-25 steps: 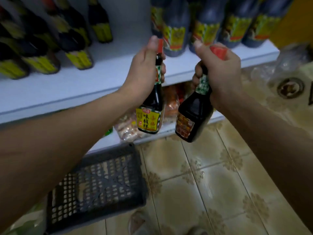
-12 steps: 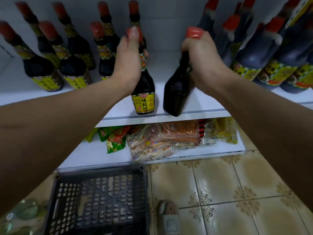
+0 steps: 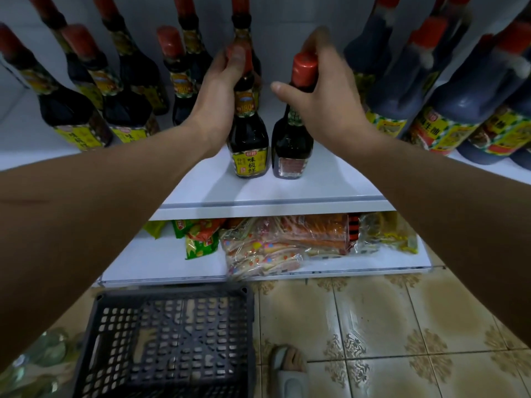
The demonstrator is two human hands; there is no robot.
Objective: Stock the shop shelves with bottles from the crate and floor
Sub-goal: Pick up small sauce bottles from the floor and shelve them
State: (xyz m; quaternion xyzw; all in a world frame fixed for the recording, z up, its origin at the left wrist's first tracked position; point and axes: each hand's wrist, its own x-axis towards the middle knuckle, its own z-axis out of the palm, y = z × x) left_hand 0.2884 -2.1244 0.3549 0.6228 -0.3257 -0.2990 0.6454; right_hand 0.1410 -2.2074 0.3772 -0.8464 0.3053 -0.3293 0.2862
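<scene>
Now, nearest of all, the black crate [image 3: 172,340] sits on the tiled floor [image 3: 373,326] with no bottles showing through its lattice bottom, a sandalled foot [image 3: 287,366] just right of it and some clear glassy things, too blurred to name, at the near left corner. Beyond it the lower shelf [image 3: 172,268] carries snack packets [image 3: 273,248]. Farther on is the upper shelf [image 3: 287,191], and here lies the change: half a second ago both bottles hung tilted in the air over its front edge, and a second ago they were down at the level of the lower shelf; at this moment they stand upright on the white board, side by side and almost touching, in the gap between the rows. The left bottle [image 3: 248,145] shows its yellow label; the right bottle [image 3: 291,147] shows its back label. The left hand [image 3: 221,90] still has its fingers curled round the neck and cap of its bottle. The right hand [image 3: 324,96] lies over the red cap and neck of the other with its thumb held out to the left; its fingers appear wrapped behind the neck, though blur hides how tightly. Behind and to the left stand smaller dark bottles [image 3: 126,110]; at the far right, larger bottles [image 3: 459,110]. In my judgement this pair is placed, only the letting go remains, and any further stock must come from the floor.
</scene>
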